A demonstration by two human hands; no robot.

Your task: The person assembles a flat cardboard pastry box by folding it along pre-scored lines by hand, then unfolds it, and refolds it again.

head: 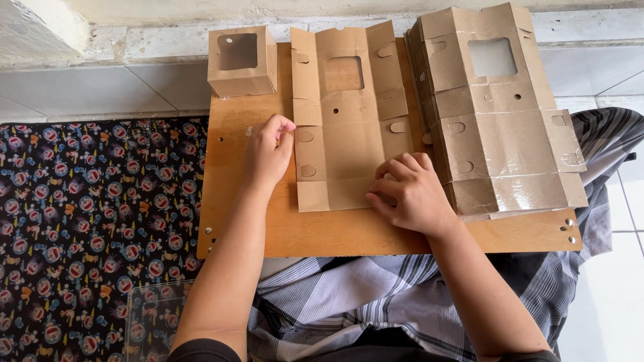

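A flat, unfolded brown cardboard box blank (345,117) with a square window cut-out lies on a wooden board (322,231) across my lap. My left hand (268,151) pinches the blank's left side flap between thumb and fingers. My right hand (410,191) presses on its lower right corner with curled fingers. A folded cardboard box (241,62) with a window stands at the board's far left corner. A stack of several flat blanks (500,110) with clear film windows lies on the board's right side, just beside my right hand.
The board rests over a plaid cloth (355,295) on my legs. A dark patterned mat (94,221) covers the floor on the left, with a clear plastic piece (151,318) on it. Pale floor tiles (87,84) and a wall base lie beyond.
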